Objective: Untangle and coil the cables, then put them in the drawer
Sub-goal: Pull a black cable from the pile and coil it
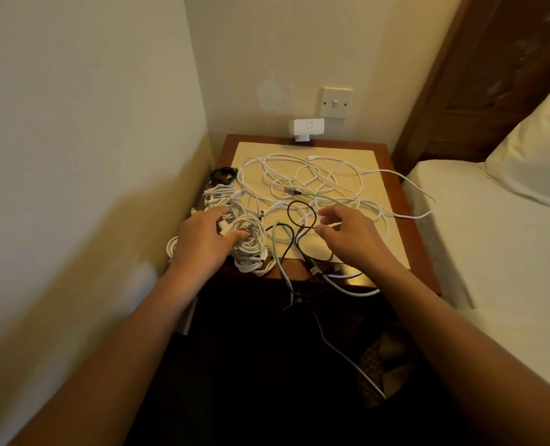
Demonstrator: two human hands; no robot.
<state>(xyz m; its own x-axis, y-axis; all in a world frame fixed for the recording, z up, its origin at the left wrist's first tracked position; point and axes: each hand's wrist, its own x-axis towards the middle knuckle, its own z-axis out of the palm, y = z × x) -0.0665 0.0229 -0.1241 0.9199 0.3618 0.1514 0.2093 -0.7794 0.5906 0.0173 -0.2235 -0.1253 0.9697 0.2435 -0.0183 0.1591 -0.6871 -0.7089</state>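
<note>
The bed lies well off to the right of the right hand's fingers. The wooden bedside table sits under both hands, with a cream mat over its top.

Both forearms reach forward and down from the near edge, bare to the elbow.

Beyond the fingertips of both hands a loose tangle of white cables sprawls across the mat. One strand trails over the table's edge toward the bed. Under the left hand's fingers is a heap of coiled white cables, bunched at the table's near left corner.

The left hand lies palm down on that heap. Its fingers are spread and relaxed and the thumb rests on a coil, gripping nothing.

The right hand hovers palm down over the mat. Its fingers are loosely bent and thumb and forefinger are parted, and I see nothing held.

Between the two hands a pale green cable runs off the near edge. Just ahead of the right fingertips a thin black cable loops.

Past the left fingertips, by the wall, sits a small black coil.
</note>
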